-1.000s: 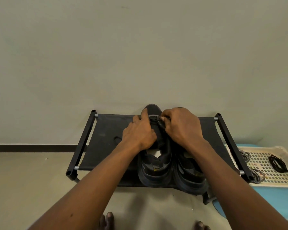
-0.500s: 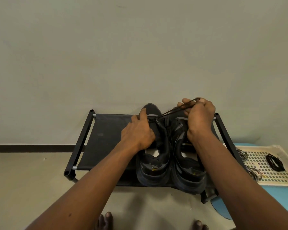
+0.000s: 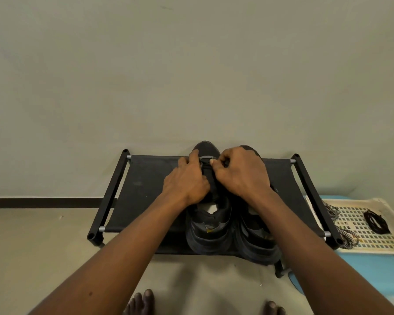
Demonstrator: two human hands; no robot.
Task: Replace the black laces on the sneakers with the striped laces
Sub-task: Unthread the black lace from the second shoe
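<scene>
- Your left hand [image 3: 187, 180] grips the left sneaker [image 3: 208, 228] on the shoe rack [image 3: 146, 189], fingers curled.
- Your right hand [image 3: 241, 176], fingers clenched, pinches its black lace [image 3: 224, 164] near the toe, 12 o'clock.
- Striped laces [image 3: 348, 238] lie at the perforated tray [image 3: 387, 203], 3 o'clock.

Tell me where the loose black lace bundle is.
Head view, far right: the black lace bundle lies in the cream slotted tray, right of the striped laces.

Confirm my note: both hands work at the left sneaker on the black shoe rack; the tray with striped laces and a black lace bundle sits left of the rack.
The head view shows the tray, with striped laces and black lace bundle, right of the shoe rack, not left. Left hand and right hand are on the left sneaker.
</scene>
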